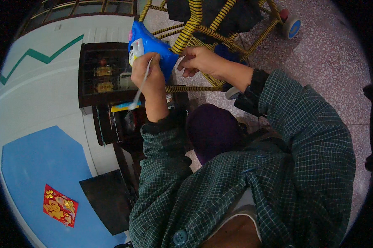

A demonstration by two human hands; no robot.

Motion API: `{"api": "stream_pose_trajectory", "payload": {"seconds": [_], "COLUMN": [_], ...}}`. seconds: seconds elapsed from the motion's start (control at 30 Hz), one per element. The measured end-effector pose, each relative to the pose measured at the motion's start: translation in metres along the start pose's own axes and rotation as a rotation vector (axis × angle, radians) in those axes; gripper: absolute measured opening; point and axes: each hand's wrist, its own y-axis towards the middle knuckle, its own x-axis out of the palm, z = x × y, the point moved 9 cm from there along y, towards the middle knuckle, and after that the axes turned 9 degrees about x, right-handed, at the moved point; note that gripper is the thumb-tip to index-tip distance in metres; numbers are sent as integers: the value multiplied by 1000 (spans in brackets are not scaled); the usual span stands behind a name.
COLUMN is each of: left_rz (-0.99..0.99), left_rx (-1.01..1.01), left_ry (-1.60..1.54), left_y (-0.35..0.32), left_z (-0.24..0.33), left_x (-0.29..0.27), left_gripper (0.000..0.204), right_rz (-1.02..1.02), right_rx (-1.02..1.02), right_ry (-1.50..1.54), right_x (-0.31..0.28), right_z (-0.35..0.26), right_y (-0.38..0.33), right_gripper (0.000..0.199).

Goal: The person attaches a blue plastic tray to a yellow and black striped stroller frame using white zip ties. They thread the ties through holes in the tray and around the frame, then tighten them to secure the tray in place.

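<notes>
My left hand [148, 76] is closed, pinching a thin, whitish translucent strip [142, 89] whose loose end trails down past my wrist. Right behind that hand is a shiny blue plastic piece [156, 44] with a white cartoon figure on it; whether my fingers also grip it is hidden. My right hand [201, 63] is just right of the blue piece, its fingers bent and apart, with nothing visible in them. Beyond both hands stands a tube frame [188, 31] wrapped in yellow and black stripes.
The frame has wheels [292, 27] and rests on a speckled floor [318, 62]. At left are a dark glass-fronted cabinet [99, 74] and a black screen [108, 202]. A red decoration [60, 206] hangs on the blue wall panel [42, 157]. My dark purple-clad knee [213, 132] is below my hands.
</notes>
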Motion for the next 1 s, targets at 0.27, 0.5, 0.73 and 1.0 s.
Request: {"api": "stream_pose_trajectory", "payload": {"seconds": [0.27,0.5,0.73,1.0], "left_rz": [22,-12,-14,-169], "left_rx": [114,115,262,216], "left_ry": [-111,0,-55,118], "left_y": [-3,2,-9,-18], "left_z": [13,11,24,32], "left_x": [-3,3,0,8], "left_gripper": [7,9,12,43], "right_rz": [-15,-19,-28,3], "right_rx": [19,1,16,-34], "right_ry": [28,13,6,-71], "right_x": [-1,-1,-2,-5], "right_z": [1,-2,0,-7], "right_y": [1,0,1,-4], "right_gripper": [20,19,22,19]}}
